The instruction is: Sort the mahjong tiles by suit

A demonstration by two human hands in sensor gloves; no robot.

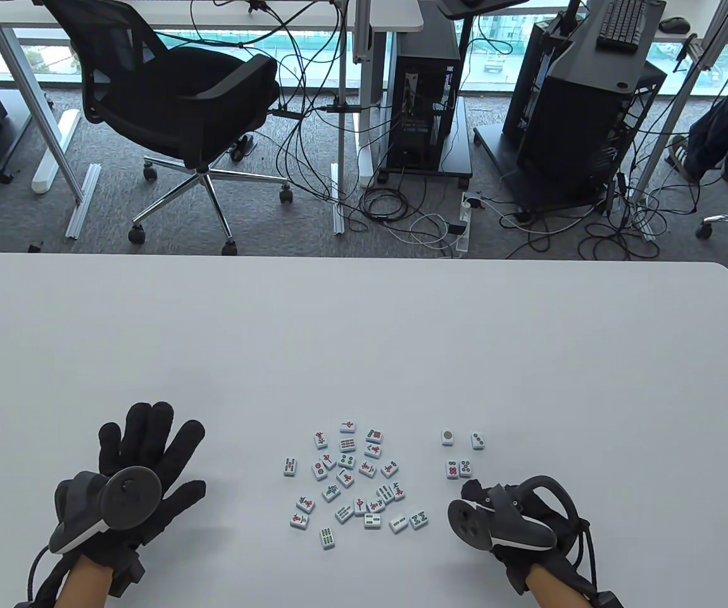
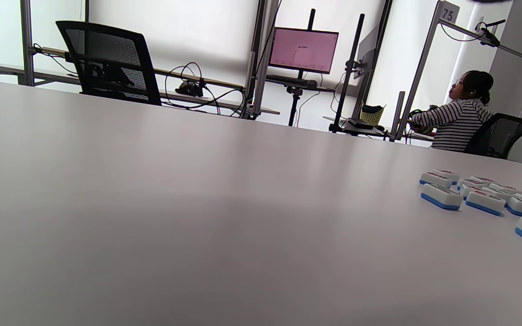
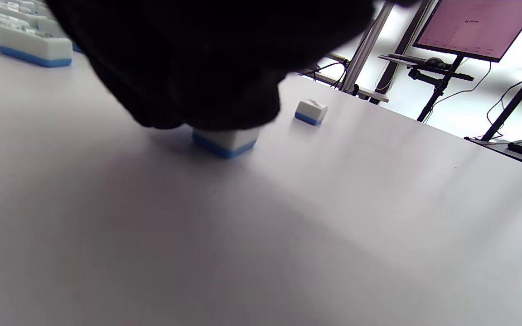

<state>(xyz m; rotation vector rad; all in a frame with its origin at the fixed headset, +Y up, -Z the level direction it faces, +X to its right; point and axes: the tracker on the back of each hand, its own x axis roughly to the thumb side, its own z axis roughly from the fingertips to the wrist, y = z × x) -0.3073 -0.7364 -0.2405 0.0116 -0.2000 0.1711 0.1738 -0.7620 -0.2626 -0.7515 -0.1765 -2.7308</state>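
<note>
A loose cluster of white, blue-backed mahjong tiles (image 1: 351, 481) lies face up near the table's front middle. To its right sit a few dot tiles apart from it: a pair (image 1: 459, 468) and two single ones (image 1: 447, 437) (image 1: 478, 441). My left hand (image 1: 149, 456) lies flat on the table left of the cluster, fingers spread, holding nothing. My right hand (image 1: 473, 493) is just in front of the pair, its fingers hidden under the tracker. In the right wrist view the glove (image 3: 206, 68) covers the top of one tile (image 3: 224, 141); whether it touches is unclear. The cluster (image 2: 487, 199) shows at right in the left wrist view.
The white table (image 1: 364, 329) stretches wide and bare beyond the tiles to its far edge. Behind it stand an office chair (image 1: 180, 95), computer towers and floor cables. A seated person in a striped shirt (image 2: 460, 122) is far off in the left wrist view.
</note>
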